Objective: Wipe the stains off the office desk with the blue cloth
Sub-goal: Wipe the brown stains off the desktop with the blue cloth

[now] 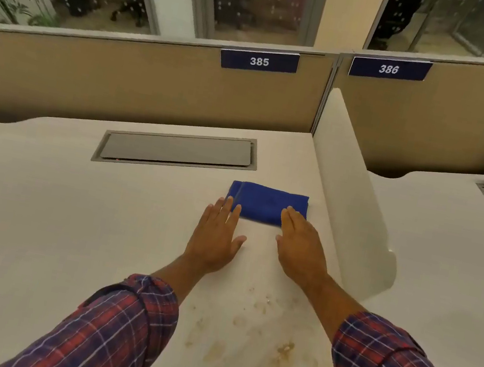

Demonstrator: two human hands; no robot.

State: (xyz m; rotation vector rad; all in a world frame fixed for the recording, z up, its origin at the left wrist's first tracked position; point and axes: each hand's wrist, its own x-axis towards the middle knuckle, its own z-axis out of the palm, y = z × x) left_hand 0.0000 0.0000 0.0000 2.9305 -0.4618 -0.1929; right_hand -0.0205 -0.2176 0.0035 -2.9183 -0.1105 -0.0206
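- One pale, smooth office desk point(32, 227) fills the frame, brownish stains point(239, 338) blotched at lower centre
- Folded blue terry cloth point(266, 202) lies just right of centre, long axis left to right, above the stains
- Left hand point(216, 237) and right hand point(303, 249) lie flat, fingers extended and close together, gripping nothing; fingertips touch the cloth's lower edge, about equally near

Head camera, looking forward and down

It sits above and behind the left hand point(215, 237) and right hand point(300, 246), close over the desk point(35, 211); partition point(123, 78) and windows lie beyond the fingertips.
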